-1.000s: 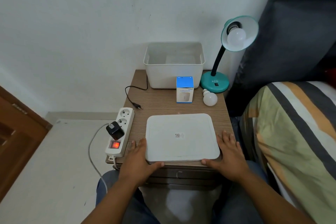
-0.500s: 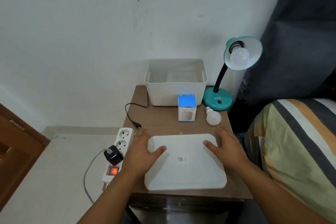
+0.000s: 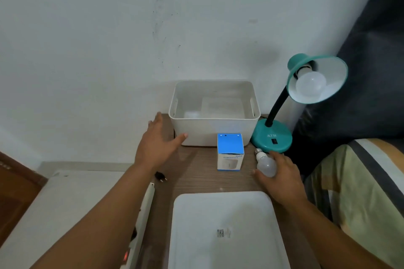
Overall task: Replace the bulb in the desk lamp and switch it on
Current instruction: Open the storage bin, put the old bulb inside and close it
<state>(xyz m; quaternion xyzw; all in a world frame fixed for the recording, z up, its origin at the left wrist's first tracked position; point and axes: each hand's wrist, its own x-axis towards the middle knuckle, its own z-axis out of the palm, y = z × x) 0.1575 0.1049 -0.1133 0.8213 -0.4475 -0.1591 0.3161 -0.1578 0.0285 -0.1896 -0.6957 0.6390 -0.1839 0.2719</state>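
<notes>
The wooden bedside table [image 3: 203, 172] carries everything, and nearest the camera, at six o'clock, lies a flat white lid [image 3: 225, 231], cut off by the bottom edge. At twelve o'clock against the wall stands an open white bin [image 3: 214, 135]; what rests inside it is too washed out to name. The teal desk lamp [image 3: 272, 137] sits at two o'clock, its shade tipped toward the viewer with a fitted bulb [image 3: 310, 84] still screwed in and unlit. A blue-topped bulb box [image 3: 230, 153] stands upright between bin and lid.

The loose bulb [image 3: 265, 165] lies on the table just in front of the lamp base, its long axis running from the screw cap at eleven o'clock to the globe at five. The right hand [image 3: 282, 179] is on it — fingers curled loosely around the globe from the right, touching, though whether it is gripped firmly or merely cupped I cannot tell. The left hand [image 3: 157, 144] hovers splayed wide and empty at ten o'clock, thumb near the bin's corner, holding nothing.

The move to come turns on this: the lamp socket lies up and to one o'clock of the right hand, the nearer by far, yet that hand looks occupied while the old bulb is not yet out.

The unplugged lamp plug [image 3: 160, 178] lies at nine o'clock beside the power strip [image 3: 140, 225], which the left forearm largely hides — only a red glow shows low down
</notes>
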